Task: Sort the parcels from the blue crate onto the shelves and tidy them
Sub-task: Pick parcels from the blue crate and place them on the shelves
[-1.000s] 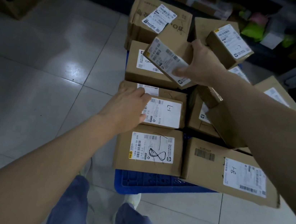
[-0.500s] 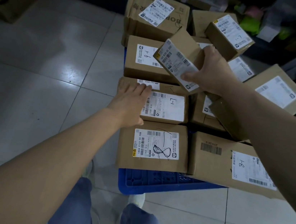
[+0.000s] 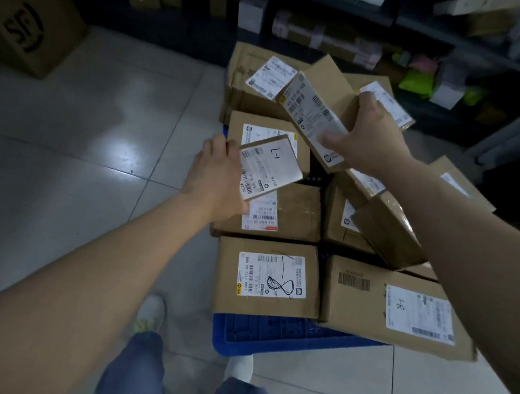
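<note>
A blue crate [image 3: 269, 338] on the floor is heaped with several brown cardboard parcels bearing white labels. My left hand [image 3: 218, 178] grips a small flat parcel marked "L-1" [image 3: 272, 165] by its left edge and holds it tilted above the pile. My right hand [image 3: 372, 137] grips a longer parcel [image 3: 316, 111] with a barcode label, raised and slanted over the back of the crate. Below them lie a parcel with a scribbled figure eight [image 3: 267, 279] and one marked "84" [image 3: 403, 306].
Dark shelves [image 3: 341, 19] along the back hold boxes and coloured soft bags [image 3: 419, 82]. A large brown carton [image 3: 28, 11] stands at the far left. Pale floor tiles [image 3: 77, 146] spread to the left of the crate. My legs and white shoes are below.
My left hand has taken hold of the "L-1" parcel and lifted it off the pile. My right hand has raised its parcel higher and tilted it further.
</note>
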`<state>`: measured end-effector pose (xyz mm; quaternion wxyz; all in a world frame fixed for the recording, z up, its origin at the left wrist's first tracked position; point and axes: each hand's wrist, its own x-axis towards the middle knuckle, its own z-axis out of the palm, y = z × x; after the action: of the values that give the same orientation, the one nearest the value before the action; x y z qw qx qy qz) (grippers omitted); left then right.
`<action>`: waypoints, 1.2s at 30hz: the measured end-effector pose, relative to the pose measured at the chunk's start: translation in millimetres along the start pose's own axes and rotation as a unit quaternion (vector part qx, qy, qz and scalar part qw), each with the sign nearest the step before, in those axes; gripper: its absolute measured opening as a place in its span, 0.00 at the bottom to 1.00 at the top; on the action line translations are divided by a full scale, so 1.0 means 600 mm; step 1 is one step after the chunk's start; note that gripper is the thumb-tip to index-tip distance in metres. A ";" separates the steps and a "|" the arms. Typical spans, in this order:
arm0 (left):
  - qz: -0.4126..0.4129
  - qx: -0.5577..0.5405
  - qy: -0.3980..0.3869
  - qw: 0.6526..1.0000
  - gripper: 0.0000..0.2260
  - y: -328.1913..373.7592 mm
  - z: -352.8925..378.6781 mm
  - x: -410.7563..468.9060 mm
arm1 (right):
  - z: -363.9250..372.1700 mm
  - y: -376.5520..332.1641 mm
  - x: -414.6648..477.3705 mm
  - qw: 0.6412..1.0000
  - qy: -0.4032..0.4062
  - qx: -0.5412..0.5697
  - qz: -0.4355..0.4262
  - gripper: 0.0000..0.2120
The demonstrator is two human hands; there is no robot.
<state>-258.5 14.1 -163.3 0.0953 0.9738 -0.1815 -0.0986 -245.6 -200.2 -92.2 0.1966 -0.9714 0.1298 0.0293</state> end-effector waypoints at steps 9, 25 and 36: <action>-0.022 0.008 0.064 0.998 0.42 -0.012 -0.197 -0.038 | -0.151 -0.133 0.001 0.996 0.026 0.029 -0.076 0.29; -0.259 0.004 0.254 0.932 0.42 -0.113 -0.452 -0.164 | -0.273 -0.382 -0.023 0.951 -0.041 0.254 -0.169 0.26; -0.351 -0.002 0.311 0.883 0.43 -0.300 -0.560 -0.273 | -0.228 -0.630 -0.064 0.915 -0.108 0.342 -0.183 0.23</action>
<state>-272.1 290.5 145.8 0.1084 0.9542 0.2112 0.1820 -182.1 91.8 179.8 0.5314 -0.8426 -0.0703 0.0516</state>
